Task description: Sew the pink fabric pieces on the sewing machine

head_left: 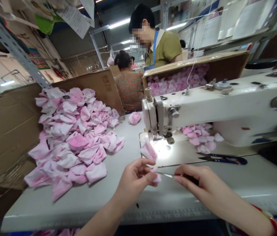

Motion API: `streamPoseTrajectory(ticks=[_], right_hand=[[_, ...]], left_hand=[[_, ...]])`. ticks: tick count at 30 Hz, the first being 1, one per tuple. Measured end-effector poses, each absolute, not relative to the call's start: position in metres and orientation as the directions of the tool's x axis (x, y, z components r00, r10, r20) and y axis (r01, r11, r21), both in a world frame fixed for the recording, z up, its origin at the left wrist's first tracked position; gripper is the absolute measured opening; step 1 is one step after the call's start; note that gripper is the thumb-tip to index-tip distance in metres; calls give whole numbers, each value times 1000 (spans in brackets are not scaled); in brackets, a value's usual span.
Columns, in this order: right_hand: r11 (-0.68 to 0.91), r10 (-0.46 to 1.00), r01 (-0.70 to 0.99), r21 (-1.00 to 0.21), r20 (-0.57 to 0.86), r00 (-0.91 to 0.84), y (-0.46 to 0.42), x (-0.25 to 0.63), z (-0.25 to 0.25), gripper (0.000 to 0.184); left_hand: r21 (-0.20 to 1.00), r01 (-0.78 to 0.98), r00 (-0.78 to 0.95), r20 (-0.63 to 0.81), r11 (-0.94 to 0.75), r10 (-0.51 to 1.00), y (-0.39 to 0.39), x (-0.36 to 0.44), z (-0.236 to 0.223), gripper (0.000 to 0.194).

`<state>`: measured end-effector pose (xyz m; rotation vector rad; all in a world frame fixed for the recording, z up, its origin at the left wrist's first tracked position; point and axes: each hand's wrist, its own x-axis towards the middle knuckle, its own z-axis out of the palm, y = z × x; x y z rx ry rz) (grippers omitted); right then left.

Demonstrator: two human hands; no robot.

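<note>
At left, a pile (77,141) of pink cloth is heaped on the table (120,165). By the left hand (133,177), a scrap (157,178) is pinched tightly between thumb and fingers, near the machine (197,106). The scrap is met by a thin tool (167,175), gripped in the right hand's (203,182) drawn-together fingers. Farther right, snips (227,159) are laid.
</note>
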<state>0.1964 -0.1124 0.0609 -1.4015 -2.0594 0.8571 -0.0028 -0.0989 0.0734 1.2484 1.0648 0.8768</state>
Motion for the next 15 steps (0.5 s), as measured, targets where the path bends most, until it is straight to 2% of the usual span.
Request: streamPoseTrajectory(ticks=[7, 11, 15], right_hand=[[274, 925, 599, -753, 37, -377, -120, 197, 64, 22], [313, 927, 621, -719, 89, -364, -121, 196, 62, 19], [378, 917, 644, -665, 174, -359, -120, 196, 59, 20]], left_hand=[[992, 70, 205, -119, 107, 972, -104, -1, 74, 30], [989, 87, 225, -137, 120, 965, -103, -1, 73, 34], [988, 51, 276, -154, 145, 949, -99, -2, 69, 29]])
